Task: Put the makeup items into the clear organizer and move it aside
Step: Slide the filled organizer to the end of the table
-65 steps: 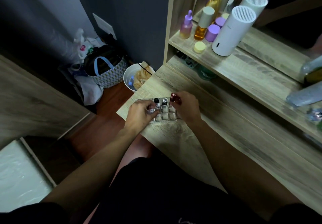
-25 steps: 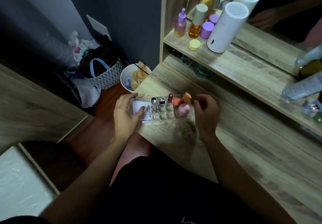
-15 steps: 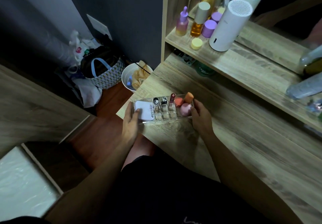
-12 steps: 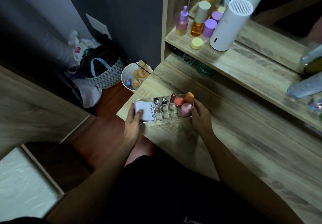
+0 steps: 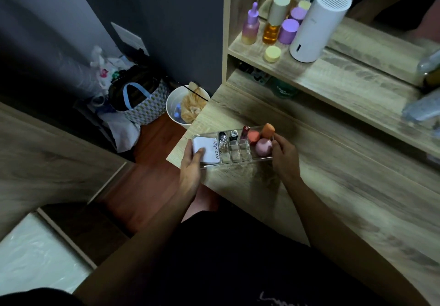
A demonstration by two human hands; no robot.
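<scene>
The clear organizer (image 5: 234,160) sits near the left corner of the wooden desk (image 5: 333,186). Inside it lie a white compact (image 5: 208,149) at the left, three lipsticks (image 5: 233,136) standing in the middle slots, and orange, coral and pink sponges (image 5: 263,146) at the right. My left hand (image 5: 191,165) grips the organizer's left end, thumb on the compact. My right hand (image 5: 283,155) grips its right end beside the pink sponge.
A shelf (image 5: 333,77) above the desk carries several bottles and jars (image 5: 273,25) and a white cylinder device (image 5: 316,25). On the floor left of the desk stand a white bin (image 5: 176,110) and a woven bag (image 5: 140,101). The desk's left edge is close to the organizer.
Earlier my hands were placing items into the organizer. Both hands have since closed on its two ends. It has hardly shifted in the last half second.
</scene>
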